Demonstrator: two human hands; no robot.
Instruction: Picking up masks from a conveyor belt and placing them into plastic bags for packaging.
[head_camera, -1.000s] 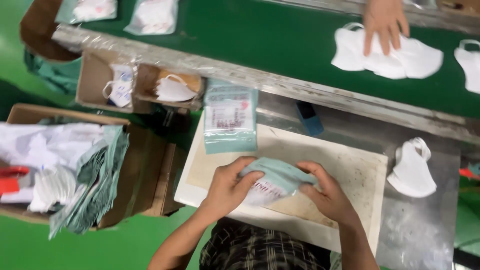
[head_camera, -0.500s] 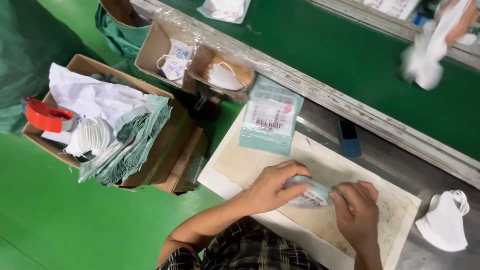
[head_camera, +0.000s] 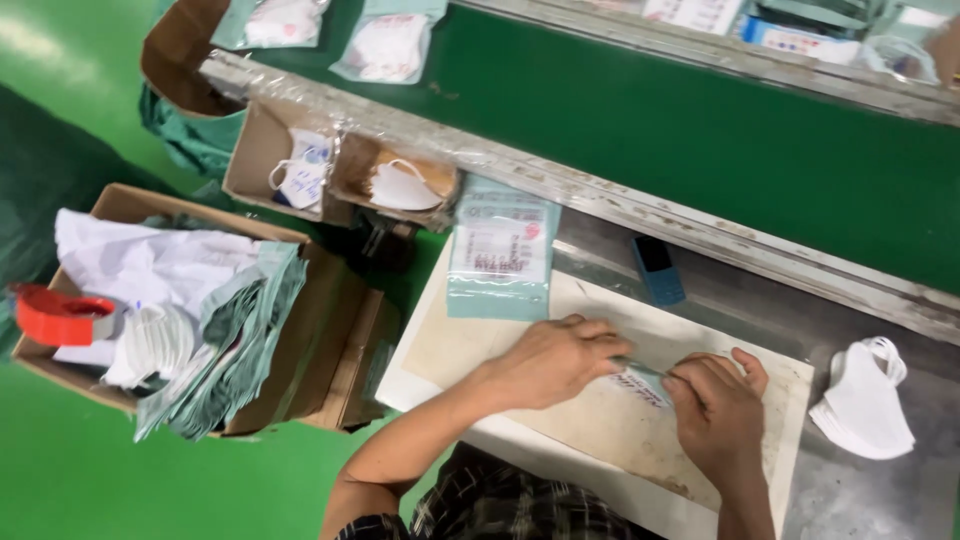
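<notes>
My left hand (head_camera: 555, 360) and my right hand (head_camera: 718, 415) press together on a pale green pouch (head_camera: 640, 378) that lies flat on a white work board (head_camera: 480, 340). Only a narrow strip of the pouch shows between my fingers. A stack of the same green pouches (head_camera: 500, 248) rests at the board's far left corner. A pile of white folded masks (head_camera: 862, 400) sits on the metal table to the right of my right hand.
A cardboard box (head_camera: 300, 330) on my left holds green pouches (head_camera: 240, 350), white masks (head_camera: 150, 345) and a red tape roll (head_camera: 60, 315). Two small boxes (head_camera: 250, 160) with masks hang below the green conveyor belt (head_camera: 700, 130). A dark phone (head_camera: 657, 268) lies beyond the board.
The view has swung left and down. My hands have flattened the pouch and closed over it, so less of it shows. The other person's hand over the belt has left the view.
</notes>
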